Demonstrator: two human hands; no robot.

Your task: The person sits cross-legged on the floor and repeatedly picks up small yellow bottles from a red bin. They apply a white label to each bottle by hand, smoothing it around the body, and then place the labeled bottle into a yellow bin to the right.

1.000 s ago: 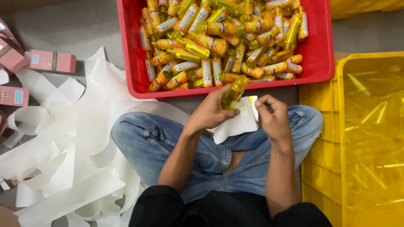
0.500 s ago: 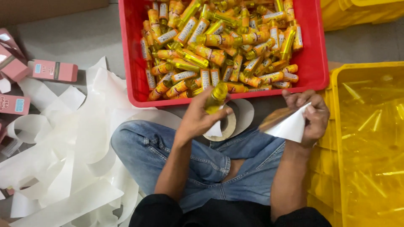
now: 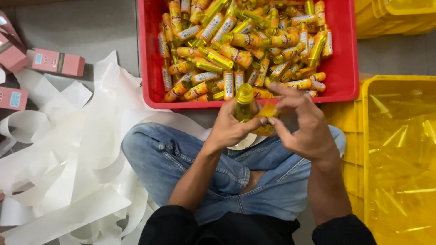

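My left hand [image 3: 231, 129] grips a small yellow bottle [image 3: 244, 102] upright, just in front of a red crate [image 3: 349, 68]. My right hand [image 3: 302, 122] meets it from the right, with its fingertips pinching a yellow label or film [image 3: 268, 112] against the bottle's side. The crate is heaped with several similar yellow and orange bottles [image 3: 236, 50], many with white labels. Both hands hover over my crossed legs in blue jeans [image 3: 168, 159]. A bit of white paper [image 3: 243, 143] shows under my left hand.
A yellow crate [image 3: 399, 154] holding clear yellow wrappers stands at the right, with another yellow crate [image 3: 395, 18] behind it. Curled white backing-paper strips [image 3: 68, 172] pile up on the floor at the left. Pink boxes [image 3: 56, 62] lie at the far left.
My right hand held a white paper piece out to the right half a second ago. It has now let that go and come back to the bottle. The bottle now stands more upright.
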